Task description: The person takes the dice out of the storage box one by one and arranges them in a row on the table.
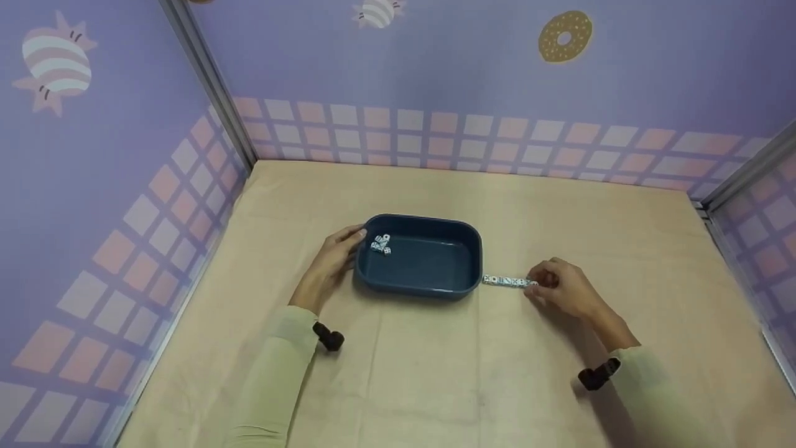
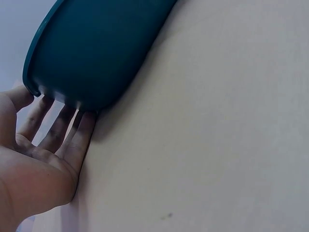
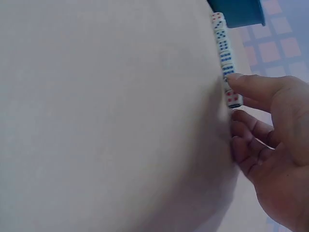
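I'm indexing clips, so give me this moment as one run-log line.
left hand: touching dish | right hand: pinching dice row, outer end | loose dice: inside dish, left end

I see the dish (image 1: 423,264) as dark slate blue from the head view, while both wrist views turn it teal. The row of dice (image 1: 507,281) is white, and my right wrist view shows blue pips along it, with red ones at both ends. The loose dice (image 1: 377,246) look white with dark markings. My worktop (image 1: 423,367) is plain pale beige. The walls (image 1: 448,62) are lilac, patterned with pink and white squares (image 1: 443,121), a golden-brown speckled doughnut (image 1: 550,40) and pink-and-white striped sweets (image 1: 57,65). The sleeves (image 1: 273,367) are pale green.
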Tool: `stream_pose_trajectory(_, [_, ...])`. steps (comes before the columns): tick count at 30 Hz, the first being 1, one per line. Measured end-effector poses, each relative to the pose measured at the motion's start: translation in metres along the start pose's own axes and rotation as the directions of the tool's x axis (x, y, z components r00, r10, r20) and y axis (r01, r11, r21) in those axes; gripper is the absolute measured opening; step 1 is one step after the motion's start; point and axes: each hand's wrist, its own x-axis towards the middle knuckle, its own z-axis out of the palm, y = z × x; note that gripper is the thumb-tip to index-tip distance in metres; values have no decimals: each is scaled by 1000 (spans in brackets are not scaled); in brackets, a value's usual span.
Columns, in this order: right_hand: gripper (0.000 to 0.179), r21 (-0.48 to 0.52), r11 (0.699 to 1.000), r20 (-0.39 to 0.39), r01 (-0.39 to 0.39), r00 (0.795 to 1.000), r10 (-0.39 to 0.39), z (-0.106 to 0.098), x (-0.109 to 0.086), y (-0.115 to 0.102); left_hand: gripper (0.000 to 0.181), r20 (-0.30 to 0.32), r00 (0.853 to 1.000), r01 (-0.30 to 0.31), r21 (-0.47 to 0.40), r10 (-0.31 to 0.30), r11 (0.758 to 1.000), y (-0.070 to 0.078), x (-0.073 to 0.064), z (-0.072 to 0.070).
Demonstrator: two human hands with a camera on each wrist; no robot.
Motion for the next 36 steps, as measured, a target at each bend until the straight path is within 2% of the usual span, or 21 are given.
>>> stream_pose_trajectory(4, [22, 23, 999, -91, 41, 995, -39, 0, 8, -21, 45, 1, 1000, 2, 1, -2, 1000, 0, 1, -1])
stream_pose_trajectory(8, [22, 50, 990, -183, 129, 976, -118, 6, 23, -52, 48, 13, 1000, 1, 20, -2, 1000, 1, 1, -1])
stream_pose_trajectory(14, [17, 120, 960, -239, 254, 946, -220, 31, 55, -96, 50, 26, 1000, -9, 30, 8, 999, 1, 0, -1])
stream_pose_trajectory(22, [19, 154, 942, -211, 300, 941, -265, 80, 100, -137, 47, 16, 1000, 8, 23, -9, 1000, 0, -1, 0])
stream_pose_trajectory(28, [19, 184, 948, -204, 261, 953, -223, 115, 124, -162, 47, 6, 1000, 13, 4, -13, 1000, 0, -2, -1])
stream_pose_trajectory(33, [19, 154, 960, -115, 232, 970, -216, 140, 138, -175, 45, 13, 1000, 6, 2, -6, 1000, 2, -3, -2])
stream_pose_trajectory(36, [19, 111, 965, -51, 239, 971, -235, 149, 143, -177, 45, 31, 1000, 0, 0, 0, 1000, 2, -3, 0])
